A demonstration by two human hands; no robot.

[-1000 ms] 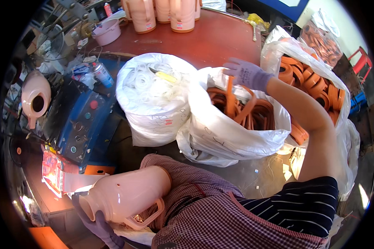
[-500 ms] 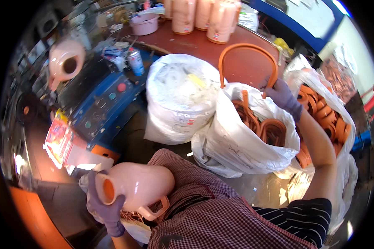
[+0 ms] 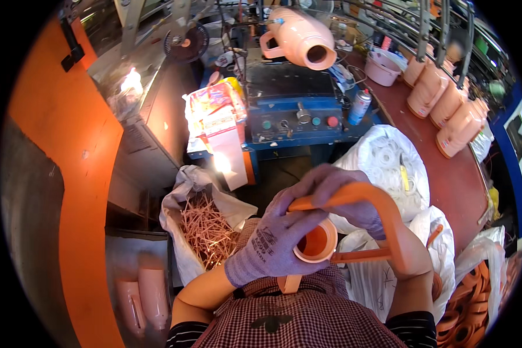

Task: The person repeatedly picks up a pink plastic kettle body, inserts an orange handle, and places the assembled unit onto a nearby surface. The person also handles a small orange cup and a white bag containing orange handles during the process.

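Looking past my grips, I see the blue machine well above them, with the white sack just right of it. Closer in, the open bag of thin orange sticks lies left of my left grip, which is wrapped tight around the orange jug's mouth. My right grip is clamped on the curved orange handle, held touching the jug.

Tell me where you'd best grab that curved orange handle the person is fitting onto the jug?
Probably the top of the orange handle's arch, coming from above on the right. It curves clear of the jug's mouth there, and the right hand already holds that stretch, while the left hand steadies the neck.
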